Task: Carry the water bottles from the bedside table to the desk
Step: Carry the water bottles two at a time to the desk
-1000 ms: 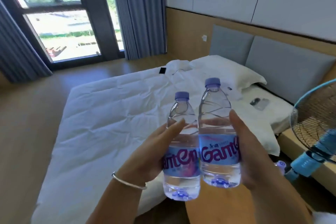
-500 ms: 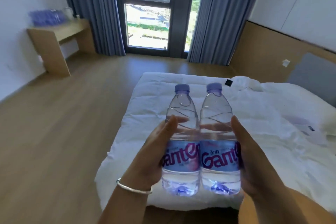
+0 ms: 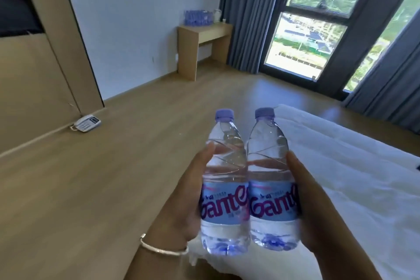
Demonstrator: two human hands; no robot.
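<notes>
Silver bracelet (image 3: 162,249) at the wrist, your left hand (image 3: 184,200) wraps the left bottle (image 3: 223,188), thumb up its side; your right hand (image 3: 318,209) clasps the right bottle (image 3: 271,184), both upright, touching, held chest-high before the distant desk (image 3: 202,38).

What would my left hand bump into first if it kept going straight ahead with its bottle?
Probably nothing close: past the left hand and its clear plastic water bottle, only bare wooden floor shows, up to the light wooden desk at the far wall. Depth is uncertain.

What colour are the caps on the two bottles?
Pale purple caps on both clear plastic water bottles, clearest in the head view.
</notes>
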